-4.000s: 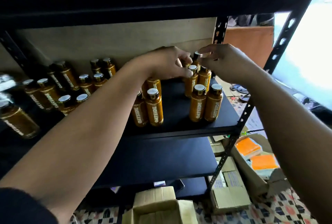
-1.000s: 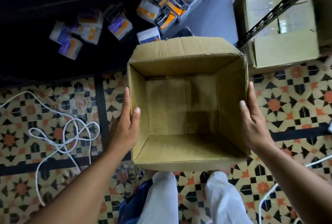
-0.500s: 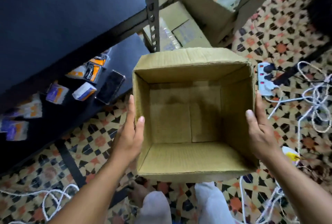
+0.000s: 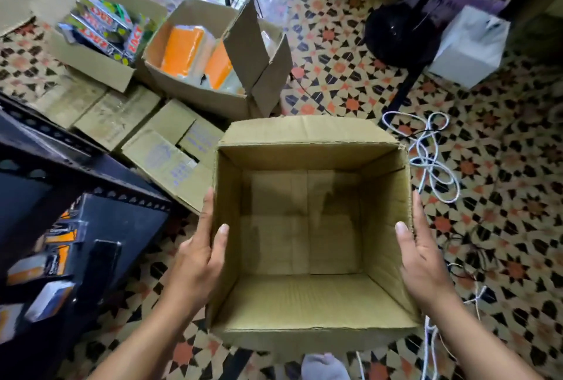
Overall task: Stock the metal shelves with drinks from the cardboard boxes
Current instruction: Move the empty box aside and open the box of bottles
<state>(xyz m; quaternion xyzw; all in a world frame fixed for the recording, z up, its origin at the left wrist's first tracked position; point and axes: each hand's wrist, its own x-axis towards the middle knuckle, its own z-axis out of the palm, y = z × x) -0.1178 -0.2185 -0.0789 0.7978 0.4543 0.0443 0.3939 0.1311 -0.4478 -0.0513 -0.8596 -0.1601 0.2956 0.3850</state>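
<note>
An empty open cardboard box [image 4: 304, 297] is held in front of me above the patterned floor. My left hand [image 4: 198, 261] grips its left wall, fingers outside and thumb over the rim inside. In the same way, my right hand [image 4: 423, 261] grips the right wall. The black metal shelf [image 4: 122, 215] stands at the lower left, with small orange and white packets [image 4: 58, 254] on its bottom board. No drink bottles are in view.
On the floor behind lie closed cartons [image 4: 164, 160], an open box of orange packs [image 4: 195, 93] and an open box of red-and-green packs [image 4: 91, 62]. A white cable [image 4: 429, 160] coils at the right. A black fan base [image 4: 396, 35] and a white box [image 4: 469, 47] stand far right.
Four seconds ago both hands were setting bottles on the shelf. Since then they hold the empty box, and my view has swung right from the shelf toward the boxes on the floor.
</note>
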